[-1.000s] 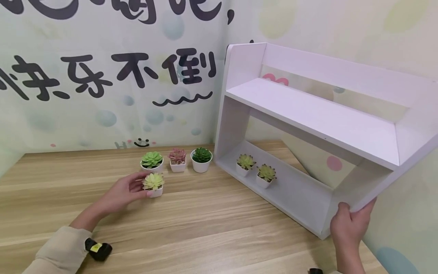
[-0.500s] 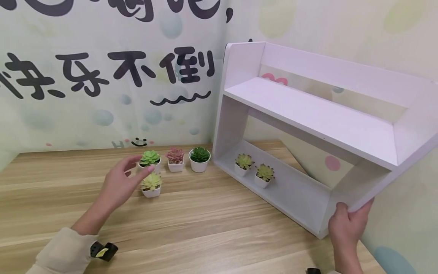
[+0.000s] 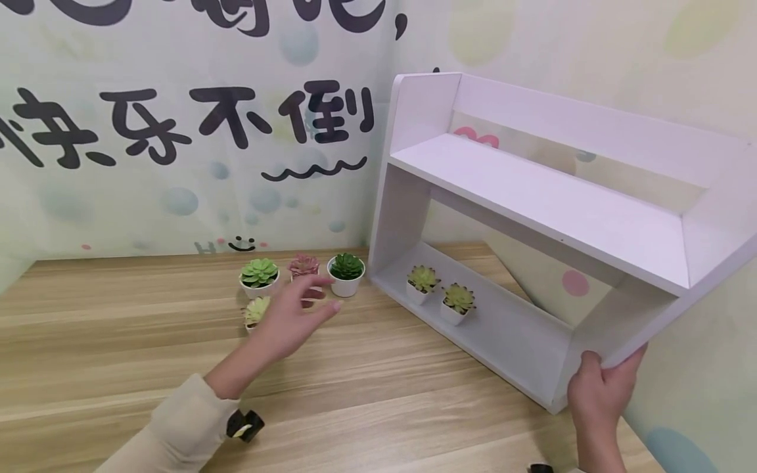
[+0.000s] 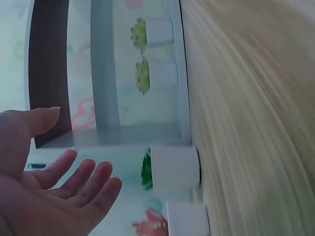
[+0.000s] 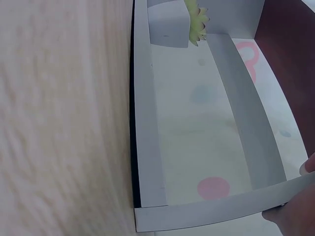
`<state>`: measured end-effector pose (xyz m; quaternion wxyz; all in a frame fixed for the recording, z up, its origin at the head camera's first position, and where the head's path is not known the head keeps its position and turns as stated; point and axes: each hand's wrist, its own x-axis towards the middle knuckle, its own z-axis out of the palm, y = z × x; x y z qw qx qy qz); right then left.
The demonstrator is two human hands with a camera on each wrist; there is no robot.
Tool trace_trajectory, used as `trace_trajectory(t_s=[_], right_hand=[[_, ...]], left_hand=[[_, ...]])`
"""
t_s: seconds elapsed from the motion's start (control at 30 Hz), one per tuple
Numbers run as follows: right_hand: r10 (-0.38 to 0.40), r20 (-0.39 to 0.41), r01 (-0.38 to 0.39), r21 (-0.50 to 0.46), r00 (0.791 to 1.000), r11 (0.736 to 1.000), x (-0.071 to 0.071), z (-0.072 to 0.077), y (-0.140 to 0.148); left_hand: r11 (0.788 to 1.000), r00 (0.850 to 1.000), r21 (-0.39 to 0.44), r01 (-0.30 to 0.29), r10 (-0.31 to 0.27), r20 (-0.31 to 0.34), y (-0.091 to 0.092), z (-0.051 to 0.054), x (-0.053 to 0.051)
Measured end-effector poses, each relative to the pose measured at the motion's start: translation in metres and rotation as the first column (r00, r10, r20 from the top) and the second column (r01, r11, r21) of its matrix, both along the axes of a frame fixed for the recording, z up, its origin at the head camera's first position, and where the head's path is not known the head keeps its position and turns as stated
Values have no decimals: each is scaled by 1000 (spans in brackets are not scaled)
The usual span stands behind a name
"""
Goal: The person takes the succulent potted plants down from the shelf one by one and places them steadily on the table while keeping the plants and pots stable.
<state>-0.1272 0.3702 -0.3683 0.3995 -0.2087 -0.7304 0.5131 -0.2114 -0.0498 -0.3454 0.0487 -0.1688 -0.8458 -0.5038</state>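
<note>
My left hand (image 3: 290, 322) hovers over the table, fingers spread and nothing in them. Nearest its fingertips stands a dark green potted succulent (image 3: 346, 269) in a round white pot. A pink succulent (image 3: 304, 265) is partly covered by that hand, as is a pale yellow-green one (image 3: 255, 311). Behind the pale one sits a bright green succulent (image 3: 259, 274). At the right, my right hand (image 3: 600, 391) grips the side panel of a white shelf (image 3: 520, 197), thumb on the inner face. On its lower board stand two spiky yellow-green succulents (image 3: 422, 279), seen also in the left wrist view.
The wooden table (image 3: 378, 394) runs back to a wall (image 3: 177, 197) printed with large dark characters. The shelf stands angled across the table's right side, its left end close to the dark green plant. A black wrist camera (image 3: 245, 426) sits at the left cuff.
My left hand has let go of the pale yellow-green succulent, leaving it before the bright green one, and moved right towards the dark green one. The right hand keeps its grip on the shelf.
</note>
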Motion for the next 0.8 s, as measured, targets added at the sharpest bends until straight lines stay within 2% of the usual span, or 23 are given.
trace_trajectory(t_s=[0.13, 0.27, 0.37, 0.47, 0.53, 0.63, 0.8], right_hand=[[-4, 2, 4, 10, 1000, 1000, 0, -1, 0], [2, -5, -1, 28, 1000, 1000, 0, -2, 1], [-3, 14, 2, 25, 1000, 1000, 0, -3, 1], [-2, 45, 2, -3, 999, 1000, 1, -4, -1], [1, 57, 0, -17, 998, 1000, 2, -4, -2], [12, 32, -11, -15, 999, 1000, 2, -4, -2], [14, -12, -14, 18, 1000, 1000, 0, -3, 1]], left_hand=[[998, 997, 28, 55, -57, 47, 24, -3, -5], [993, 992, 83, 83, -91, 92, 45, -7, -11], [985, 987, 139, 100, -116, 112, 59, -10, -16], [976, 986, 188, 110, -131, 104, 70, -17, -21], [968, 986, 226, 109, -133, 96, 76, -21, -23], [951, 988, 293, 98, -129, 89, 84, -26, -26], [915, 987, 396, 75, -124, 99, 102, -30, -39]])
